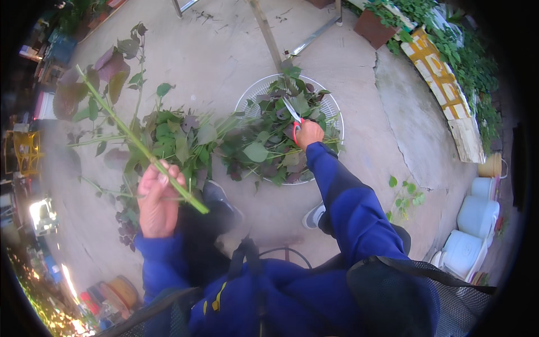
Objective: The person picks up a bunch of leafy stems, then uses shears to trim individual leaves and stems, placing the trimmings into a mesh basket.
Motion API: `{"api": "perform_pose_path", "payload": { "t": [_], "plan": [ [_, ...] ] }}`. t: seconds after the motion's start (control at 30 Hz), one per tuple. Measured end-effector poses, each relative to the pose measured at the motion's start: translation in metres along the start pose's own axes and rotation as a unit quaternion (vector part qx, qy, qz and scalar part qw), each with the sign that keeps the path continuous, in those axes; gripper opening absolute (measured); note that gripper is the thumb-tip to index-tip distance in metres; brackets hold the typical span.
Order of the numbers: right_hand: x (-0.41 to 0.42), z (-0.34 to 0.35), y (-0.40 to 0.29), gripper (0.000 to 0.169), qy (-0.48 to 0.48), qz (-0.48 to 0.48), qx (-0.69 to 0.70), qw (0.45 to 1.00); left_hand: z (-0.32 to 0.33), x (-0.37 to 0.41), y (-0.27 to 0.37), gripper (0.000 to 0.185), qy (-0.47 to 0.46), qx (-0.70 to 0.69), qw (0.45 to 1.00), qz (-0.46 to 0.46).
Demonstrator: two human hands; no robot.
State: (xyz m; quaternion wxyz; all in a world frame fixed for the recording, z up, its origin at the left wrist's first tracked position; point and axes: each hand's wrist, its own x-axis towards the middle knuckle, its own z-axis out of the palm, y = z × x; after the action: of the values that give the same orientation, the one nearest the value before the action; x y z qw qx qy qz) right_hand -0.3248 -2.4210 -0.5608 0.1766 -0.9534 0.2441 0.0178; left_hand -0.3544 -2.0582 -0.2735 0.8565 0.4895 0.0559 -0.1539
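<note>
My left hand (161, 198) grips a thick green leafy stem (126, 128), which slants up to the left with its side shoots and large purple-green leaves. In my right hand (310, 134) is a pair of scissors (292, 111) with red handles, the blades pointing away from me over the basket. Below them stands a round white plastic basket (337, 113), heaped with cut leafy shoots (255, 152) that spill over its left rim. A further pile of leafy stems (181, 141) lies on the concrete between the basket and my left hand.
Metal frame legs (316, 36) stand beyond the basket. On the right are a brown planter (374, 27), a taped foam box (446, 92) and several pale buckets (478, 217). A loose green sprig (406, 198) lies right of my foot. A crack (398, 145) runs through the concrete.
</note>
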Motion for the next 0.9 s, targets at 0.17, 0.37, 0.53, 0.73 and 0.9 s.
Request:
{"api": "perform_pose_path", "payload": {
  "t": [0.17,0.37,0.53,0.73,0.9],
  "plan": [
    [0.026,0.038,0.001,0.019,0.011,0.023,-0.036,0.999,-0.003,0.004,0.003,0.024,0.028,-0.016,0.998,-0.047],
    [0.038,0.030,0.009,0.025,0.050,0.010,-0.012,0.999,-0.004,0.005,0.002,0.026,0.043,-0.025,0.996,-0.068],
    [0.044,-0.043,0.024,0.024,0.066,-0.032,0.148,0.986,0.001,0.002,0.006,0.033,0.044,-0.037,0.997,-0.051],
    [0.007,-0.132,0.034,0.018,0.030,-0.277,0.047,0.959,0.006,0.001,0.011,0.034,0.046,-0.060,0.996,-0.049],
    [-0.011,-0.148,0.042,0.025,0.013,-0.468,-0.033,0.883,0.002,0.000,0.008,0.030,0.042,-0.068,0.996,-0.037]
  ]
}}
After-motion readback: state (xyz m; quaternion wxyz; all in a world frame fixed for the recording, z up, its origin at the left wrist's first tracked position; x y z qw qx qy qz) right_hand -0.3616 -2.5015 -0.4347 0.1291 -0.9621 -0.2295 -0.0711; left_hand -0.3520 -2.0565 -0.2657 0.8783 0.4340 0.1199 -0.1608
